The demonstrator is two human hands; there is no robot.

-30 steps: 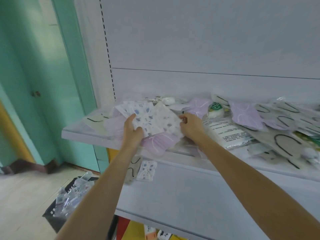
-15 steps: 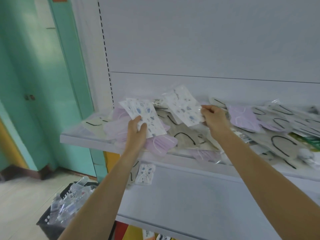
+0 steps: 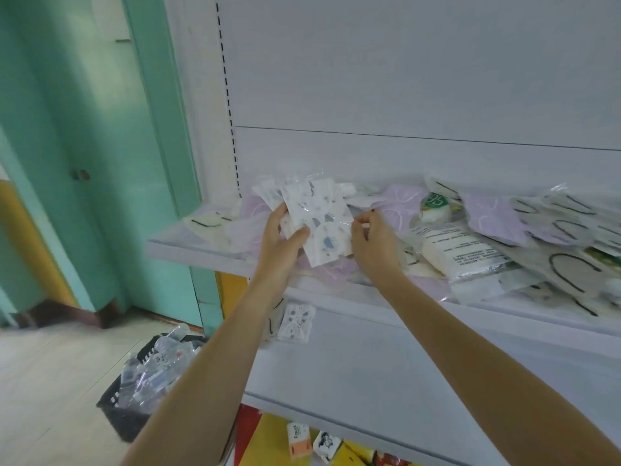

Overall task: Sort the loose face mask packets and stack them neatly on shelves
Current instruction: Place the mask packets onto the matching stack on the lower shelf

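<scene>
- Purple packets litter the shelf at right; basket near left.
- Left hand grips the speckled packets; right hand pinches their edge.

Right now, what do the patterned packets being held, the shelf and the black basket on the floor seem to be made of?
The patterned packets: clear glossy plastic film, going by glare and crinkled edges; the printed insides look like soft fabric.
The shelf: probably painted metal, smooth matt white, with a thin folded front edge.
The basket: likely moulded black plastic, with slotted walls.
</scene>
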